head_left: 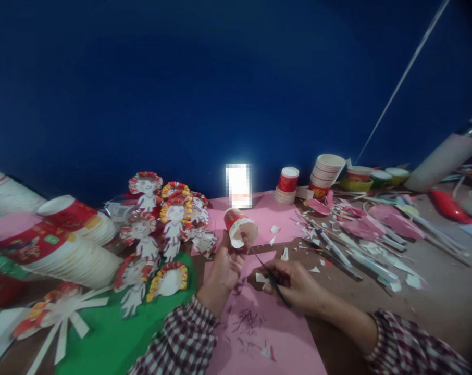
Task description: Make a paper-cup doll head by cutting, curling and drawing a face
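Observation:
A red and white paper cup lies tilted in my left hand, its cut, open end facing right. The fingers are wrapped round its underside. My right hand grips a thin dark tool, whose slim tip points up and left to the cup's edge. Whether the tool is a knife or scissors I cannot tell. Beneath both hands lies pink paper with dark marks and small white scraps on it.
Paper figures with red and yellow frills stand at the left on green paper, beside stacked cups. More cups stand at the back right. Pens, pink pieces and scraps cover the right side. A blue wall rises behind.

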`<action>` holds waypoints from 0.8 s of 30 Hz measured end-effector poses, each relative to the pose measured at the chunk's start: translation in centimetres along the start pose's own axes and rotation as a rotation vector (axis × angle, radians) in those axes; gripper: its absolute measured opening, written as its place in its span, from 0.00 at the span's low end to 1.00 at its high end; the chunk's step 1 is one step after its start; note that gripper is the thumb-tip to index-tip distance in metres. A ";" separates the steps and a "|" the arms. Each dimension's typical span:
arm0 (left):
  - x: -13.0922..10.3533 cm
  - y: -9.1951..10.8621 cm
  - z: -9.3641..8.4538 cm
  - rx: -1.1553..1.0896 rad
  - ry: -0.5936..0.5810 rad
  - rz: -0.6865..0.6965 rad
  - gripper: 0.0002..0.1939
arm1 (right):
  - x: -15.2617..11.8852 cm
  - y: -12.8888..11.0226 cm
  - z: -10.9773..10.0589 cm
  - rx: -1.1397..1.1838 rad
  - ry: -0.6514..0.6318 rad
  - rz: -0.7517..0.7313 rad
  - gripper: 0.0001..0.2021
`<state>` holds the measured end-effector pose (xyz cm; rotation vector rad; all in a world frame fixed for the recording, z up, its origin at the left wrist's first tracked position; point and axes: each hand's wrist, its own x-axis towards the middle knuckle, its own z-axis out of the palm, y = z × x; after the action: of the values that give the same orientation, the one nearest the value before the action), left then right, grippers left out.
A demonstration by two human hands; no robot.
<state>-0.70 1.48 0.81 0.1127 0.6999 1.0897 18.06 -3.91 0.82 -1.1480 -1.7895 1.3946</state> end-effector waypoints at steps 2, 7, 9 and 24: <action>-0.2 -0.1 0.5 0.019 0.007 -0.009 0.17 | 0.0 -0.2 0.0 0.036 0.009 0.004 0.11; -0.3 -1.4 1.2 0.165 -0.008 0.370 0.16 | 0.0 -1.0 -0.3 0.169 0.022 0.014 0.14; -0.2 -1.7 1.1 0.207 -0.046 0.489 0.15 | 0.0 -1.2 -0.4 0.224 0.036 0.011 0.16; -0.3 -1.8 0.5 0.412 0.028 0.530 0.17 | -0.1 -1.1 -1.0 0.234 0.021 0.001 0.18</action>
<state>0.88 0.52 0.64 0.6667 0.9422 1.4365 18.67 -3.61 2.12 -1.0361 -1.5629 1.5394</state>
